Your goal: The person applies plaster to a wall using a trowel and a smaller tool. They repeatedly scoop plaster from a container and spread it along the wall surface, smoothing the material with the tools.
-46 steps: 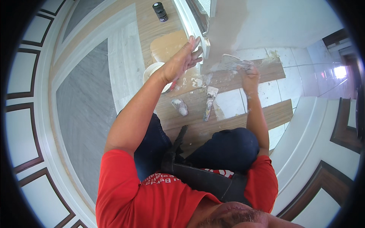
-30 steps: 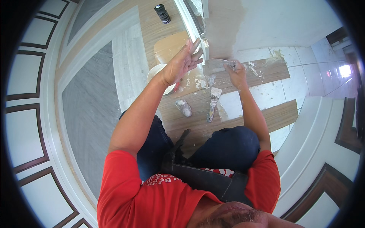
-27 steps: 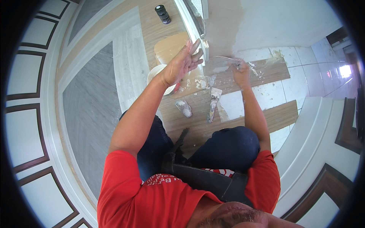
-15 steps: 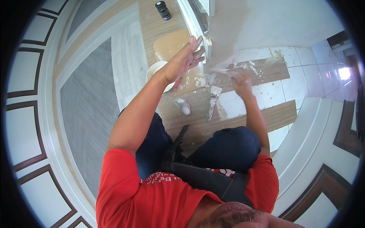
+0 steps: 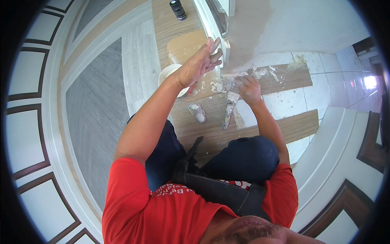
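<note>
- A spare putty knife [image 5: 228,110] and a crusted lump of filler [image 5: 198,112] lie on the floor [image 5: 97,101] before the knees, not in use.
- The right hand [image 5: 248,87] is closed around a filler-caked tool, low at the wall's foot; what tool I cannot tell.
- The left hand [image 5: 200,64] is spread open, empty, above a white tub [image 5: 167,74].
- The wall patch [image 5: 248,28] looks largely filled; spilled filler [image 5: 266,73] on the floor is uncleared.

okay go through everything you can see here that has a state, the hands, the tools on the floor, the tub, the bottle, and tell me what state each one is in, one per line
Left hand: raised, open, fingers spread, holding nothing.
Right hand: down at the floor by the wall base, closed on a tool I can't make out.
Putty knife: lying flat on the floor, caked with filler.
White tub: open, upright.
Dark bottle: upright, capped.
Wall patch: filled, unpainted.
</note>
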A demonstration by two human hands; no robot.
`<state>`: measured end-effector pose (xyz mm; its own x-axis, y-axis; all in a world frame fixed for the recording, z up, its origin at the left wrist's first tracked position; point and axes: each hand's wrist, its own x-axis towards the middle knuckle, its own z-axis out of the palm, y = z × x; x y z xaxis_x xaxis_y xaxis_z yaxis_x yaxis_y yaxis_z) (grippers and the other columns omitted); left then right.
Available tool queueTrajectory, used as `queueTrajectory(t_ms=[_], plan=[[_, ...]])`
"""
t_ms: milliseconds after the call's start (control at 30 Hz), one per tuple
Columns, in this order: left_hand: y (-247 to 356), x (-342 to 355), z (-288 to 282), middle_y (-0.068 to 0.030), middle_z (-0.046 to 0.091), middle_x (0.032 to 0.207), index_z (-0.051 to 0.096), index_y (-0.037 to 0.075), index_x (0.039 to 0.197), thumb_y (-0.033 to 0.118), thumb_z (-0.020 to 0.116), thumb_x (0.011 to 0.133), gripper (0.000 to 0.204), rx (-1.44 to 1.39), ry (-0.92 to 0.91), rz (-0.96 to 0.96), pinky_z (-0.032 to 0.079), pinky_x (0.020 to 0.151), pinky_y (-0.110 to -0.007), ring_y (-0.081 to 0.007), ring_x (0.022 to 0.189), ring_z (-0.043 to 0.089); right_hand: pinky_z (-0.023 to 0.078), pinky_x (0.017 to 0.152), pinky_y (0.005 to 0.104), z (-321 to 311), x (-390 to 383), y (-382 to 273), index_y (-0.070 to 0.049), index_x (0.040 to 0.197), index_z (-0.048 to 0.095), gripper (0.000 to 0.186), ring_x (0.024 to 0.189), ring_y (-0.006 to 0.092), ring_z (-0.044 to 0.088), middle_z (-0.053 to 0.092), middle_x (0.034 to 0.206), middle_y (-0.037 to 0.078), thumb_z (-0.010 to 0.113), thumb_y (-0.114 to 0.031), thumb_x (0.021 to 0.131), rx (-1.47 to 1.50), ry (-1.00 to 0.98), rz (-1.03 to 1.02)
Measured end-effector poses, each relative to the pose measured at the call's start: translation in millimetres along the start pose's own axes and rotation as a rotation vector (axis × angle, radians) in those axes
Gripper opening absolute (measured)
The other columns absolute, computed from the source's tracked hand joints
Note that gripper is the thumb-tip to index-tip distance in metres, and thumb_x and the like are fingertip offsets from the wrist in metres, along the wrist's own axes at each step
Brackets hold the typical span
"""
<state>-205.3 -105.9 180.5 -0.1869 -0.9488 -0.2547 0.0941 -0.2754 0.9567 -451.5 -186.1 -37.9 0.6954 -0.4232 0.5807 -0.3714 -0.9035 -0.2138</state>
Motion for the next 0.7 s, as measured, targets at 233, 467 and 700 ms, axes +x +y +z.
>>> queueTrajectory(t_ms=[233, 467, 700], plan=[[-2, 0, -5, -0.0274, 0.014, 0.168, -0.004, 0.003, 0.163, 0.083, 0.015, 0.096, 0.106, 0.008, 0.003, 0.024, 0.008, 0.128, -0.047, -0.0461, 0.153, 0.021, 0.052, 0.083, 0.0421, -46, 31, -20, -0.007, 0.106, 0.075, 0.039, 0.098, 0.0271, 0.068, 0.073, 0.108, 0.008, 0.068, -0.002, 0.069, 0.038, 0.203, 0.029], [2, 1, 1, -0.0289, 0.014, 0.167, -0.004, 0.003, 0.163, 0.082, 0.014, 0.097, 0.105, -0.002, -0.002, 0.005, 0.009, 0.128, -0.048, -0.0466, 0.153, 0.02, 0.052, 0.081, 0.0418, -70, 42, -16, -0.007, 0.108, 0.074, 0.042, 0.097, 0.0284, 0.068, 0.073, 0.109, 0.009, 0.067, 0.003, 0.069, 0.078, 0.267, 0.045], [3, -1, -2, -0.0309, 0.011, 0.167, -0.004, 0.004, 0.164, 0.082, 0.013, 0.096, 0.105, 0.01, -0.005, 0.008, 0.009, 0.128, -0.048, -0.0475, 0.153, 0.019, 0.052, 0.081, 0.0416, -94, 60, -16, -0.006, 0.108, 0.073, 0.043, 0.094, 0.03, 0.069, 0.074, 0.106, 0.011, 0.067, 0.006, 0.068, 0.094, 0.344, 0.045]])
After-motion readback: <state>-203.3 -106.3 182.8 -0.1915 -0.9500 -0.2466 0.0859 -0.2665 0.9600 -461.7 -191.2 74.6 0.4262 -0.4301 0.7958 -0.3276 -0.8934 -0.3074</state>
